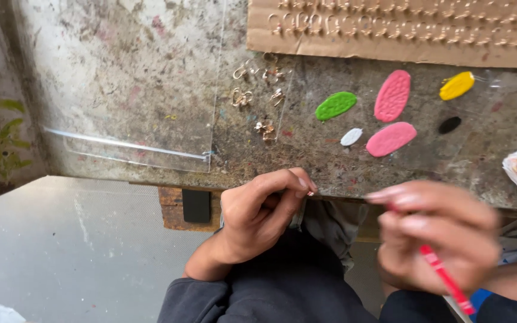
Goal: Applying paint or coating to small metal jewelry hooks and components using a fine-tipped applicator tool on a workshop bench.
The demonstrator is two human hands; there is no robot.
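The left hand (257,212) is pinching a tiny gold-coloured metal piece (310,192) between thumb and forefinger, holding it just off the near edge of the worn, paint-flecked counter (330,161), where it is meeting the tool side-on. The right hand (441,236) is blurring, its fingers (414,224) closing around a thin red stick tool (447,280), probably a brush or pen. Small glossy paint blobs are lying on the counter within reach: green oval (335,105), two pink ovals (392,96), yellow (456,85), white (351,137), black (449,124). More gold wire findings (252,90) are sitting loose on a clear plastic sheet (151,90), others hooking in rows into a corrugated cardboard strip (390,27).
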